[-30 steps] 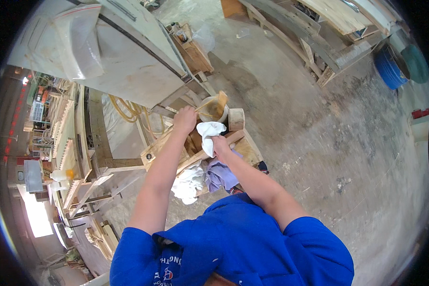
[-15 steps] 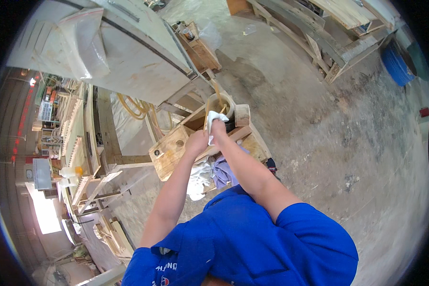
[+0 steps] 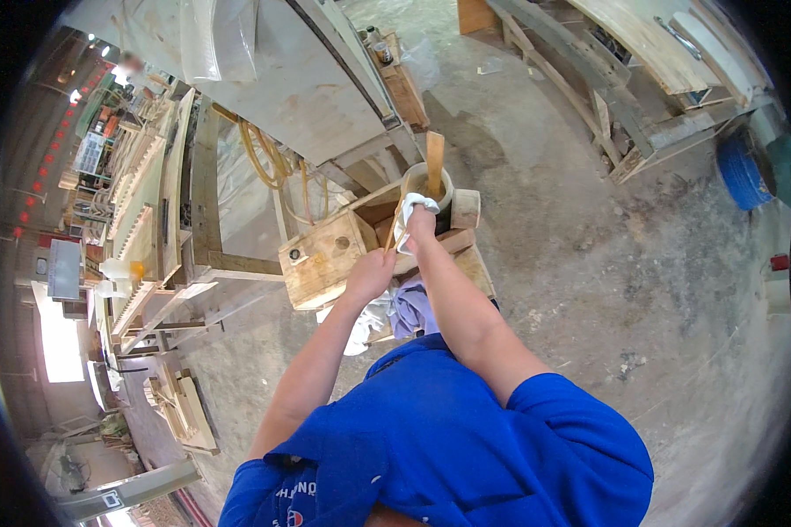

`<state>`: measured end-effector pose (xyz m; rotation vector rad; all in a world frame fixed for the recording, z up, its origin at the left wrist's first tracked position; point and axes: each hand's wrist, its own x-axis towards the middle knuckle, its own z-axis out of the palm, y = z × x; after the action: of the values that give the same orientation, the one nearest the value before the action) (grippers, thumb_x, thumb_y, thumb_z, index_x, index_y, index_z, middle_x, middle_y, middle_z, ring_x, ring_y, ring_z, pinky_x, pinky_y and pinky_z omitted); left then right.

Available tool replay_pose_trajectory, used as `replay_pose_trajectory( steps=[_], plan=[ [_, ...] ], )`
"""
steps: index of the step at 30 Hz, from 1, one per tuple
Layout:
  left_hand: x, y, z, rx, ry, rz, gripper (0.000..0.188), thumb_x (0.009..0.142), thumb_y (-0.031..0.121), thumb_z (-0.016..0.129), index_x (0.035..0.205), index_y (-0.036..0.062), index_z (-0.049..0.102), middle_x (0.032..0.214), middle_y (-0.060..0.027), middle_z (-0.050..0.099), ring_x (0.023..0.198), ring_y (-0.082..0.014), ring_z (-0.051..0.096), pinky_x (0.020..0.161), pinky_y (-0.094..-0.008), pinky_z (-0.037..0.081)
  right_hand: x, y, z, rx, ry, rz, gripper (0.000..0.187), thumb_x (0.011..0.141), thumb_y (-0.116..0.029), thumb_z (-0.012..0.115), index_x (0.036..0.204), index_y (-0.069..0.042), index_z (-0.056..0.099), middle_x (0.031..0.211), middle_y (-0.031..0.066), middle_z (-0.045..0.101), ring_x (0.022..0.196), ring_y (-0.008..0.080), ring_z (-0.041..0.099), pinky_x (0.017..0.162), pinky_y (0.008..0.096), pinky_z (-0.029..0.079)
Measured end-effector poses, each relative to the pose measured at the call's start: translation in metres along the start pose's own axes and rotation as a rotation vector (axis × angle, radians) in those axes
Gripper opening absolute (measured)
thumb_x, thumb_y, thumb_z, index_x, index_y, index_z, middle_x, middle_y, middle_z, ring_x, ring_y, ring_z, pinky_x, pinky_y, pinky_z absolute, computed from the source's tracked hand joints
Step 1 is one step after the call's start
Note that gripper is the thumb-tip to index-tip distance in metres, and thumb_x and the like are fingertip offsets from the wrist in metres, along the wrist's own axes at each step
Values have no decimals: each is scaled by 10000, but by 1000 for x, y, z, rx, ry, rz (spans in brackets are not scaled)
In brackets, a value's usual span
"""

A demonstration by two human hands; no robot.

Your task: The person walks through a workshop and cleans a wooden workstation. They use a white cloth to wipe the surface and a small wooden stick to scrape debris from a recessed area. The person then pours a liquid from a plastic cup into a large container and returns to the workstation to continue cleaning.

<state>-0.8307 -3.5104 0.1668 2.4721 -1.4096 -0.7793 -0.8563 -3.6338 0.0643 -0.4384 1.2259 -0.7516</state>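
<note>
My left hand (image 3: 371, 274) is closed around the near end of a thin, light wooden strip (image 3: 391, 235) that slants up and away. My right hand (image 3: 422, 227) is closed on a white cloth (image 3: 419, 202), pressed against the strip farther along. Just beyond the cloth is a pale round bucket (image 3: 448, 186), with a flat wooden stick (image 3: 435, 158) standing up in it. Both hands are above a wooden box-like stand (image 3: 323, 262). What lies under the cloth and inside the bucket is mostly hidden.
A purple cloth (image 3: 413, 309) and a white rag (image 3: 365, 327) lie on the stand's near side. A large pale panel (image 3: 299, 114) rises to the far left, near coiled yellow hose (image 3: 259, 158). A wooden bench (image 3: 615, 105) and blue drum (image 3: 741, 174) are at far right.
The view has turned, so the surroundings sit farther right. My right hand with the cloth and my left hand are slightly farther apart, and the stick in the bucket shows its broad face.
</note>
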Motion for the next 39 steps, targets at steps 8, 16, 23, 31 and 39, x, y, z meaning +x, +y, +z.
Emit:
replay_pose_trajectory(
  steps=[8, 16, 23, 31, 39],
  plan=[
    [-20, 3, -9, -118, 5, -5, 464, 888, 329, 340, 749, -58, 554, 742, -276, 566, 746, -431, 542, 705, -480, 397, 9, 0, -4, 115, -42, 37, 336, 839, -229, 401, 859, 41, 601, 794, 126, 621, 674, 214, 596, 565, 345, 454],
    [-59, -48, -13, -381, -33, -134, 358, 906, 339, 413, 726, 35, 473, 574, -21, 440, 529, -120, 412, 499, -289, 361, -5, 15, 10, 144, -82, 148, 297, 881, -256, 409, 877, -20, 588, 745, 83, 607, 604, 190, 581, 513, 326, 455],
    [-68, -89, -4, -741, -45, -167, 308, 931, 327, 406, 750, 80, 433, 598, 26, 393, 507, -72, 372, 458, -225, 339, 24, 2, -14, 466, -355, 136, 287, 894, -313, 415, 837, -75, 565, 723, 53, 585, 611, 172, 569, 485, 323, 456],
    [-64, -169, 71, -635, 421, -369, 334, 929, 348, 368, 867, 27, 434, 704, -156, 520, 669, -300, 501, 594, -396, 391, 1, 12, -29, 376, -356, 246, 309, 890, -337, 435, 1088, -120, 529, 1017, 45, 586, 886, 226, 584, 713, 409, 505],
    [-37, -182, 63, -177, 258, -583, 414, 908, 378, 347, 992, -11, 459, 886, -279, 593, 855, -425, 575, 740, -498, 446, -7, 18, -47, 265, -434, 319, 333, 905, -377, 427, 1121, -146, 529, 1068, 30, 583, 948, 215, 568, 788, 392, 488]
  ],
)
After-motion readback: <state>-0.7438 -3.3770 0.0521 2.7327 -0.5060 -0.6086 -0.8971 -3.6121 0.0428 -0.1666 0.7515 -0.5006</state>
